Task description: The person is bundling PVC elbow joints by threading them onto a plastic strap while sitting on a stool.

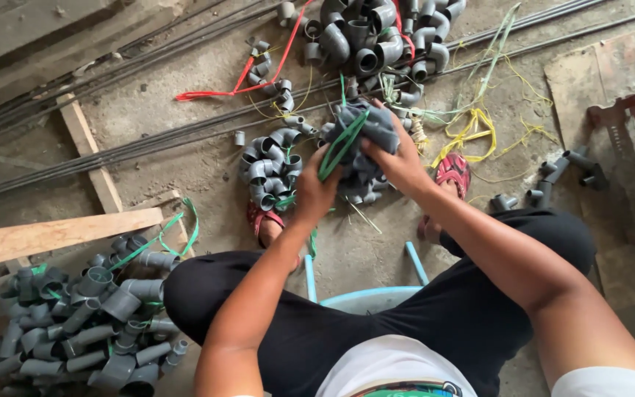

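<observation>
Above the concrete floor [185, 162], both hands, left [314, 192] and right [400, 163], clasping a bundle of grey pipe elbows [365, 140] bound with green strap [341, 147]

Concrete floor [185, 66], pipe elbows [75, 323], planks [45, 237]

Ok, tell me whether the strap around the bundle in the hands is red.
No: the strap around the bundle of grey pipe elbows is green.

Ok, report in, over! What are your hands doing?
Left hand gripping green strap. Right hand clutching bundle of grey pipe elbows. More elbows heaped on floor beneath.
</observation>
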